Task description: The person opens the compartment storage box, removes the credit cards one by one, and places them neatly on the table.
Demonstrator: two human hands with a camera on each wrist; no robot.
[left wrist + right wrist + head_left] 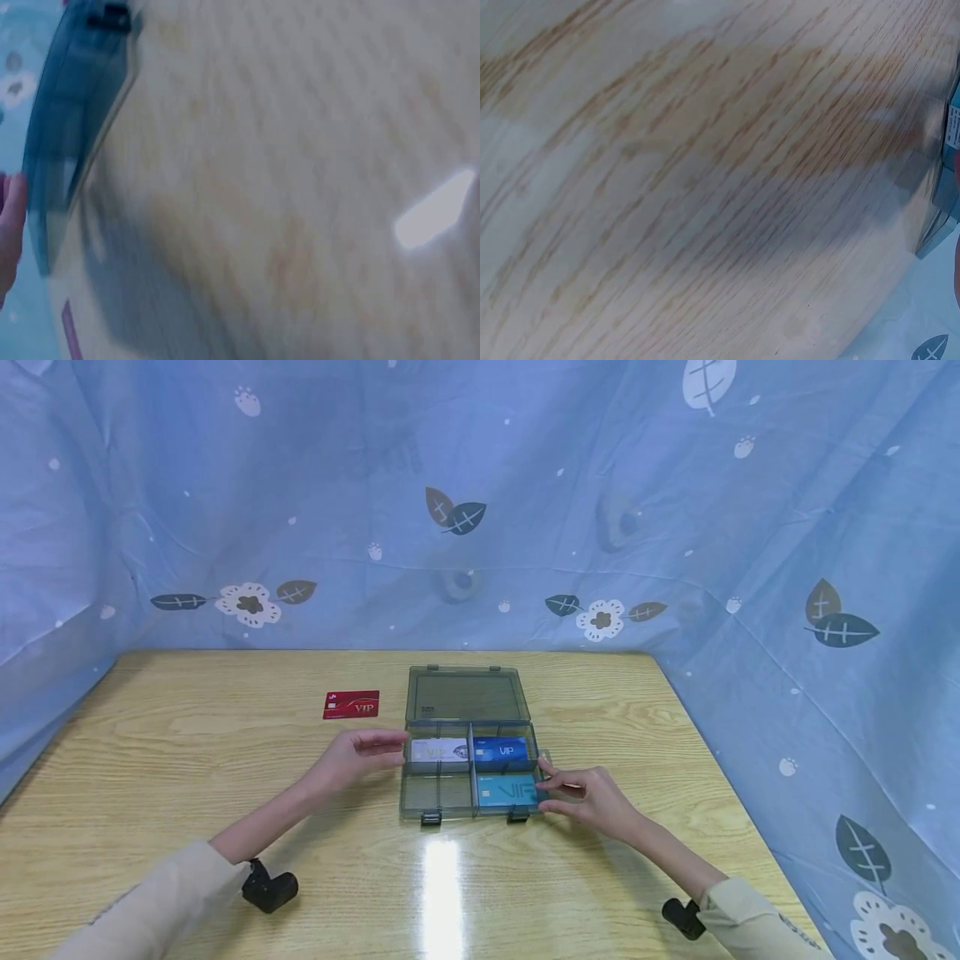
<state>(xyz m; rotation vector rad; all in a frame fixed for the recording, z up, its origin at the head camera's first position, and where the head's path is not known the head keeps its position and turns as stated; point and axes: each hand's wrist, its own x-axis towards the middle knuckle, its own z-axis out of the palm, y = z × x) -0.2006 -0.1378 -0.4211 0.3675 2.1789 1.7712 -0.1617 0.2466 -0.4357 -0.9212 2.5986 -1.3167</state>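
Observation:
A transparent grey compartment box lies with its lid folded back. A white card and a dark blue VIP card are in its two far compartments. The near right compartment holds a teal VIP card; no card shows in the near left one. At the box's left side my left hand has its fingers extended against or very close to the wall. My right hand is at the right wall beside the teal card, its fingers slightly bent and spread from the thumb.
A red VIP card lies on the wooden table, left of the lid. Blue patterned cloth hangs behind the table and along its sides. Two black latches mark the box's near edge.

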